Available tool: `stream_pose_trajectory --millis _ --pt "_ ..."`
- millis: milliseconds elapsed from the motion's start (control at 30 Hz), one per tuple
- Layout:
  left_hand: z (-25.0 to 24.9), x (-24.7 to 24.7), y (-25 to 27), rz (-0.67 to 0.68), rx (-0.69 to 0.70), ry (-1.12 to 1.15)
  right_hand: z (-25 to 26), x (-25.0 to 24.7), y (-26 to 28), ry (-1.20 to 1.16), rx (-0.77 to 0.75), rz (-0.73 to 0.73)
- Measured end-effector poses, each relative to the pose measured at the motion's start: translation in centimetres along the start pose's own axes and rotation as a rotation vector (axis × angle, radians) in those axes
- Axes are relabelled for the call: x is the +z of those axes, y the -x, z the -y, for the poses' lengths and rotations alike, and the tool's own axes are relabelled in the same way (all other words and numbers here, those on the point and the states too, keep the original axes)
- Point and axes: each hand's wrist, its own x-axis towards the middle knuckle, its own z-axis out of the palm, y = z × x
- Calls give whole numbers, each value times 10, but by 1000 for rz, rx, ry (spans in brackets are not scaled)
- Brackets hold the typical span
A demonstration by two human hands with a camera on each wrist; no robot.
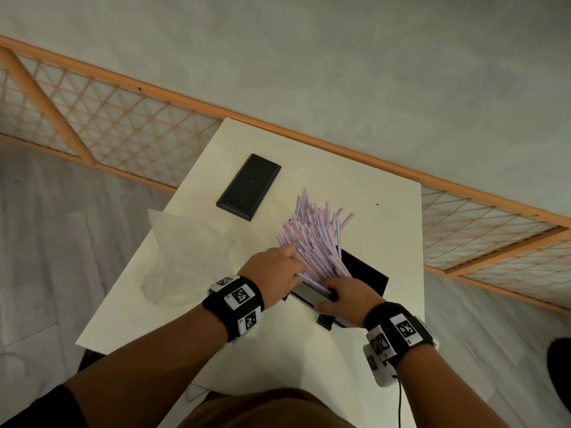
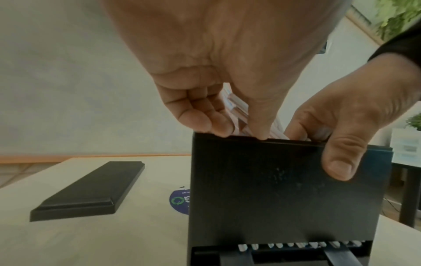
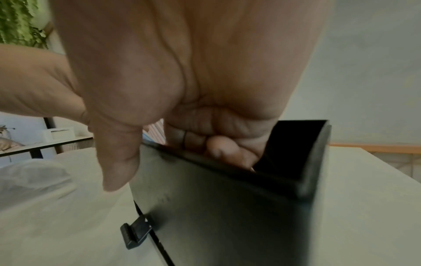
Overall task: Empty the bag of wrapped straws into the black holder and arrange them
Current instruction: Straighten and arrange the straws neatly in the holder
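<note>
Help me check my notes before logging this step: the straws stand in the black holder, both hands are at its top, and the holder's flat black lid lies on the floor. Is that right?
Not quite. The flat black lid lies on the white table, beyond the black holder, not on the floor; the head view shows it. The rest holds: the straws stand in the holder, with the left hand and right hand at its top.
</note>
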Motion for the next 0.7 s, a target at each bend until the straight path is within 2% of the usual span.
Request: stream_pose_trajectory --millis 167,300,400,700 --pt "-5 -5 -6 79 45 -45 12 -4 -15 129 101 217" --pt "-8 -4 -8 103 32 -24 18 -1 -26 196 145 250" --pt "-7 -4 -9 104 -8 37 19 -4 -26 188 120 218" --pt "5 0 -12 12 -28 -13 10 -7 -1 54 46 -75"
